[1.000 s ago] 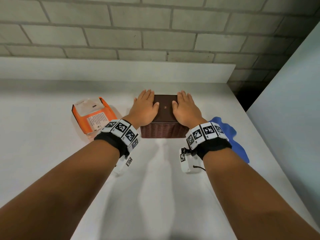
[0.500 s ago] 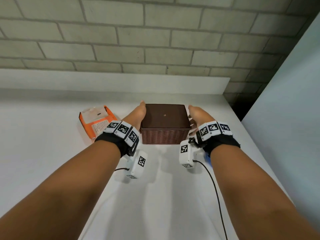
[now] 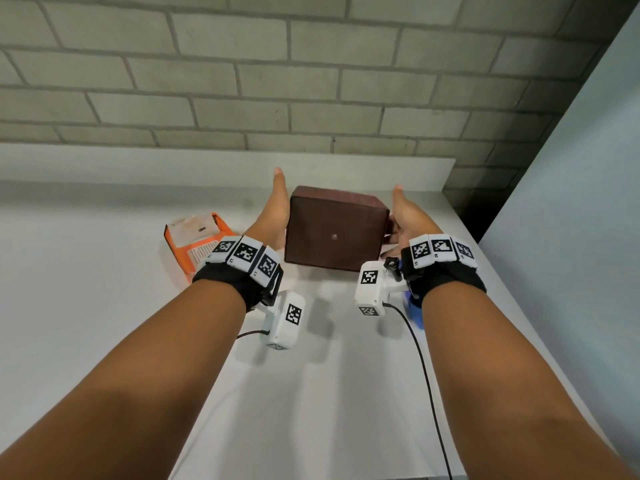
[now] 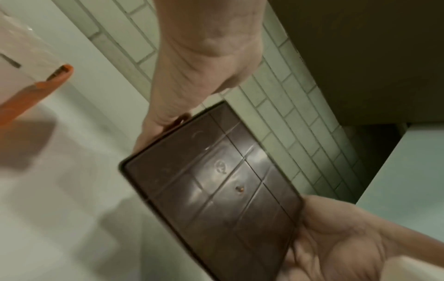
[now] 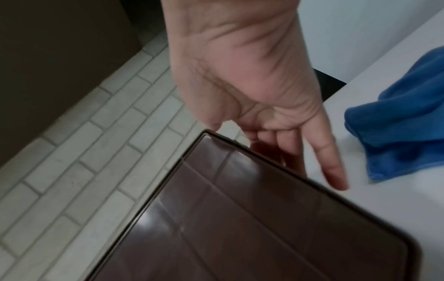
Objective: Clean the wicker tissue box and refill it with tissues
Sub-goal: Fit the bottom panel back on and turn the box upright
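since the earlier frames i have moved both hands off the top of the wicker tissue box (image 3: 335,233) to its two sides, and the box has gone from sitting flat on the white counter (image 3: 104,306) to being raised and tipped, so its smooth ribbed panel with a small centre stud now faces the head camera. my left hand (image 3: 272,216) lies along the left side of the box, fingers extended, thumb up; in the left wrist view the fingertips (image 4: 165,123) reach round the far edge. my right hand (image 3: 407,220) presses the right side, fingers extended past the edge; in the right wrist view the right-hand fingers (image 5: 334,171) point down beside the panel rim. i cannot tell whether the lower edge of the box touches the counter. an orange tissue pack (image 3: 197,240) with a white top lies on the counter to the left of the box, just beside my left wrist. a blue cloth (image 5: 403,117) lies on the counter to the right, mostly hidden behind my right wrist in the head view.
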Demonstrator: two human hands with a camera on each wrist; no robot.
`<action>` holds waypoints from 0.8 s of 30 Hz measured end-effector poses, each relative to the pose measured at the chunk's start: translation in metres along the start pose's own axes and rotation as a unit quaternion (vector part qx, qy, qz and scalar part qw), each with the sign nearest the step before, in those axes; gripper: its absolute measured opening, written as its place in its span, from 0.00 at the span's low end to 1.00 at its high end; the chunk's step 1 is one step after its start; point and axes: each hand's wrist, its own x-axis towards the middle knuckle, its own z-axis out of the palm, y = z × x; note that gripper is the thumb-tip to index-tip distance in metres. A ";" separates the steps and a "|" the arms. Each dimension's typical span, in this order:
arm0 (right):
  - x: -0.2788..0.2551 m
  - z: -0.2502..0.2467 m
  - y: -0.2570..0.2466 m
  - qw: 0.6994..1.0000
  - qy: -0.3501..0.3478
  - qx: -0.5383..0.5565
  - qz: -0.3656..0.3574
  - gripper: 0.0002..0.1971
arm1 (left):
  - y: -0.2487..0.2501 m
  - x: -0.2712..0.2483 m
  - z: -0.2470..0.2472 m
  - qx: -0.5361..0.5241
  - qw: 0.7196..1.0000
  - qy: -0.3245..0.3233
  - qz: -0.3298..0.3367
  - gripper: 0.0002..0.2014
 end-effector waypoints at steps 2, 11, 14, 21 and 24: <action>-0.009 -0.001 -0.001 1.000 -0.017 0.005 -0.016 0.26 | -0.005 0.004 -0.002 -0.033 0.998 0.016 0.055 0.31; -0.015 -0.004 0.032 0.996 -0.077 0.033 -0.042 0.15 | -0.055 0.019 -0.009 -0.067 0.988 0.013 0.136 0.22; -0.016 -0.003 0.042 0.997 -0.066 0.006 -0.038 0.11 | -0.067 0.019 -0.015 -0.051 0.991 0.025 0.123 0.19; -0.029 0.012 0.032 0.968 0.037 -0.239 -0.066 0.06 | -0.074 0.009 -0.014 0.032 0.981 0.062 0.179 0.16; -0.036 0.028 0.026 0.911 0.087 -0.385 -0.118 0.12 | -0.079 0.009 -0.017 0.091 0.971 0.106 0.192 0.17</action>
